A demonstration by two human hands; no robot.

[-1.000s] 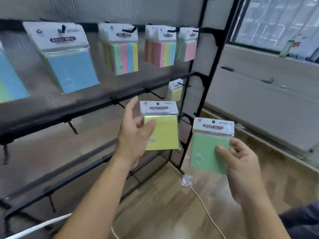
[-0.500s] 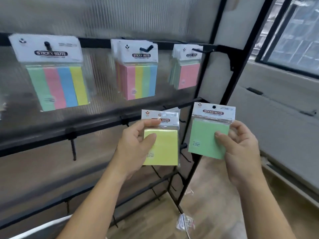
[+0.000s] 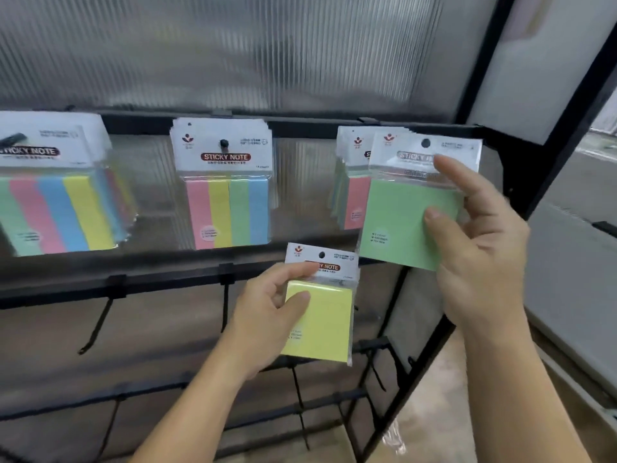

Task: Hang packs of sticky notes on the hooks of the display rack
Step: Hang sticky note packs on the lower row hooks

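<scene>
Pinching square yellow pack (image 3: 322, 320), glossy plastic sleeve, in left hand (image 3: 267, 309) before black middle rail (image 3: 160, 284). Gripping green pack (image 3: 397, 222) in right hand (image 3: 480, 252), raised before rightmost hung stack (image 3: 352, 202) of three.

This looks like a shop corner, or a mock-up of one: a black display rack (image 3: 160, 285) with peg hooks (image 3: 96, 325), header-carded packs of sticky notes (image 3: 227, 208) hanging in rows, and a ribbed translucent panel (image 3: 233, 51) behind.
</scene>
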